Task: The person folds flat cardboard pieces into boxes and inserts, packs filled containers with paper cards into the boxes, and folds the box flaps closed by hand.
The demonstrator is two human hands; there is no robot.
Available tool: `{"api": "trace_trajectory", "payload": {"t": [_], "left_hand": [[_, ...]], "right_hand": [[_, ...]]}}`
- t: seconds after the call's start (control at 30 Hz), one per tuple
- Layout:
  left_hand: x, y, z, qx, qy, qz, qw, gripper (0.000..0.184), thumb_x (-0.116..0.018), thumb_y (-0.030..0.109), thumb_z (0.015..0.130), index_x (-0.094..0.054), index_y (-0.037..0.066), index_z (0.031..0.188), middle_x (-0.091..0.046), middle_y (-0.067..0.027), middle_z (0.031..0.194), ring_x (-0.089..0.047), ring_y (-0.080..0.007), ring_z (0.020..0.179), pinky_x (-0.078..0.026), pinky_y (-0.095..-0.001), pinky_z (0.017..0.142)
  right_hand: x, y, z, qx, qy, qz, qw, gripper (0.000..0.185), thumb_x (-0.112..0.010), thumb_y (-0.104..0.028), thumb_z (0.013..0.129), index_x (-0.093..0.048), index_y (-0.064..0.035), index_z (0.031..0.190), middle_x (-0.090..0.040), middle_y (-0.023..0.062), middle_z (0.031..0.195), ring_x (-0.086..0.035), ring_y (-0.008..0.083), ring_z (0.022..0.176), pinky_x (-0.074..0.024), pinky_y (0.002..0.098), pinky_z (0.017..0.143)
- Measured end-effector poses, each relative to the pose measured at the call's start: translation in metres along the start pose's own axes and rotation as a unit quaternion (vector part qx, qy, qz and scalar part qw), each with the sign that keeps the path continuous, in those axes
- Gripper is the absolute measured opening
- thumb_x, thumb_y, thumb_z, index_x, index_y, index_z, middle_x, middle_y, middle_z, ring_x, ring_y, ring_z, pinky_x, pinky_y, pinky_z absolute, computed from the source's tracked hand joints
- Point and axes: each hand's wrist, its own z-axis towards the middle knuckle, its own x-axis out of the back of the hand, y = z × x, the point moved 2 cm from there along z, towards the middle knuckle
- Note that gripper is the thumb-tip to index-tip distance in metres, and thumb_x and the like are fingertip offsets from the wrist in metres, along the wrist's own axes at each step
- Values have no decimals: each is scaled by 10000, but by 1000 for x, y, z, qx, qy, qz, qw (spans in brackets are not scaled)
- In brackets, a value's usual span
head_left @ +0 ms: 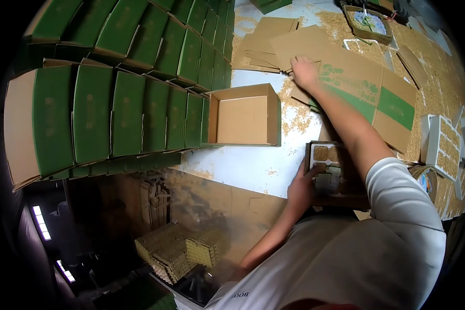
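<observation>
Near the table's front edge my left hand [300, 190] grips the side of a small open box [341, 199], its thumb over the rim; a white-framed tray and something greenish show inside. My right hand [304, 72] is stretched forward over flat cardboard sheets [346, 67], its fingers curled at a sheet's edge; what they pinch is too small to make out. Part of one sheet is printed green. An open, empty cardboard box [243, 116] with green outer sides stands left of my hands.
Rows of green boxes [93, 111] stand at the left. Wood shavings lie over the white table [232, 168]. White trays [442, 142] are at the right. At the top right, a person's dark-gloved hands are by a filled box [369, 26]. Stacked moulded trays [181, 250] sit below.
</observation>
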Motion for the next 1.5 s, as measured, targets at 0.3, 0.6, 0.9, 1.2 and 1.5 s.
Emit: {"api": "trace_trajectory", "payload": {"t": [0.3,0.6,0.9,1.2,1.5], "left_hand": [[-3,-50,-1,-75,-104,-163,978,373,-581,99,881,-645,161,1243,-310,-202,1529,-535,-381,1210,-471,-405,963],[23,-105,-17,4,-226,-424,877,334,-556,200,980,-600,45,1272,-538,-144,1334,-574,-171,1069,-448,-311,949],[89,-235,-108,301,58,-577,757,354,-593,359,937,-641,53,1109,-576,9,858,-514,-109,765,-442,-282,728],[-11,-422,-157,243,176,-698,650,250,-568,222,974,-622,73,1167,-640,-5,868,-572,-111,675,-453,-280,565],[43,-322,-150,298,221,-668,645,250,-576,233,970,-601,65,1155,-632,-34,931,-579,-140,726,-485,-302,635]], "right_hand": [[7,-8,38,-24,68,22,997,732,-814,-445,665,-563,-45,1223,-557,164,1300,-513,325,1213,-414,404,1041],[15,-21,38,-28,-1,-21,999,662,-801,-484,676,-602,-58,1141,-596,189,1151,-571,378,1093,-489,444,932],[-40,12,75,-28,-66,103,992,238,-573,-238,893,-701,-49,827,-679,209,829,-668,356,787,-533,478,740],[-45,-8,74,51,49,-72,995,313,-718,-252,780,-628,5,935,-641,250,941,-626,413,909,-521,477,814],[4,-37,64,147,174,-17,973,153,-628,-158,816,-639,-23,887,-628,190,828,-611,363,756,-492,487,658]]}}
